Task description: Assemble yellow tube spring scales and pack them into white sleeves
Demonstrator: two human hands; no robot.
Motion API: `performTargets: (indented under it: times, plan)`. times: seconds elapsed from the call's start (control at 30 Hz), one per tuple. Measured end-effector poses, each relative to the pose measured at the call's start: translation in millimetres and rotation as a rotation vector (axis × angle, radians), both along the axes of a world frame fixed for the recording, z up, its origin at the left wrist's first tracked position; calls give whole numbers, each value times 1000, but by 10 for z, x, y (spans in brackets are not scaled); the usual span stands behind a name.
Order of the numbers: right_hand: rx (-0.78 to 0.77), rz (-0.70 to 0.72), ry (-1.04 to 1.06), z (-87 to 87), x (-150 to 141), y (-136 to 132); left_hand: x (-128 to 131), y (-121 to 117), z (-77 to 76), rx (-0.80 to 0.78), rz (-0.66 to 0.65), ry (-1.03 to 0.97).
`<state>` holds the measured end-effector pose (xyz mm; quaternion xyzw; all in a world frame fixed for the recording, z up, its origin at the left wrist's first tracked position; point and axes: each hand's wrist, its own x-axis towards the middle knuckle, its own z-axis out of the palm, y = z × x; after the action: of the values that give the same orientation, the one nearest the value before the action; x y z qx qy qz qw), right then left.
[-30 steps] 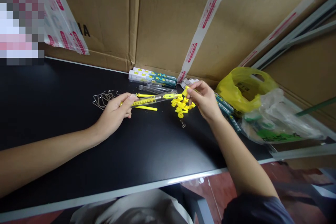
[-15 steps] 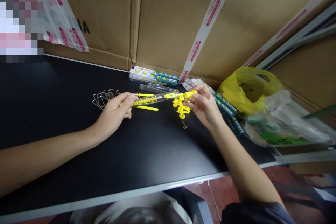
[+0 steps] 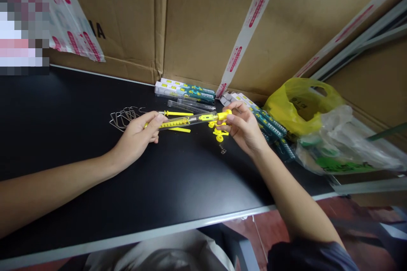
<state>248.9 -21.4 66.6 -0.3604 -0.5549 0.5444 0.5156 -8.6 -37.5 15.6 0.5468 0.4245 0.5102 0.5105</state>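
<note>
My left hand (image 3: 143, 130) is closed around the near end of a clear tubular spring scale (image 3: 174, 123), whose yellow graduated insert and spring show through the wall. The tube points right, slightly raised. At its far end, my right hand (image 3: 246, 129) pinches a yellow end cap (image 3: 224, 115), which meets the tube's mouth; how far it is seated I cannot tell. Beneath the right fingers lies a pile of small yellow caps (image 3: 219, 137), partly hidden. A small coiled spring (image 3: 222, 149) rests just nearer. Yellow rods (image 3: 179, 113) lie behind and below the held tube.
Bent metal hooks (image 3: 122, 117) lie left of my left hand. Clear tubes (image 3: 190, 105) and printed boxes (image 3: 184, 91) lie along the cardboard wall (image 3: 203, 29). More boxes (image 3: 270, 123), a yellow bag (image 3: 282, 110) and a clear plastic bag (image 3: 343, 144) crowd the table's (image 3: 159, 194) right side.
My right hand has turned the yellow cap in line with the tube and brought it left against the tube's end. My left hand has kept its hold on the spring scale.
</note>
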Motion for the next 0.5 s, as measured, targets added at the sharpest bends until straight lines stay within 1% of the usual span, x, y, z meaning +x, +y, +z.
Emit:
performTargets:
  times: [0.17, 0.3, 0.4, 0.5]
  plan:
    - [6, -5, -34, -4, -11, -9, 7, -5, 12, -15, 20, 35]
    - [22, -20, -71, -17, -11, -4, 12, -4, 13, -18, -7, 11]
    - [56, -12, -91, -28, -3, 4, -8, 9, 4, -48, -53, -11]
    - [77, -14, -89, -33, 15, 17, -36, 19, -2, -71, -140, -51]
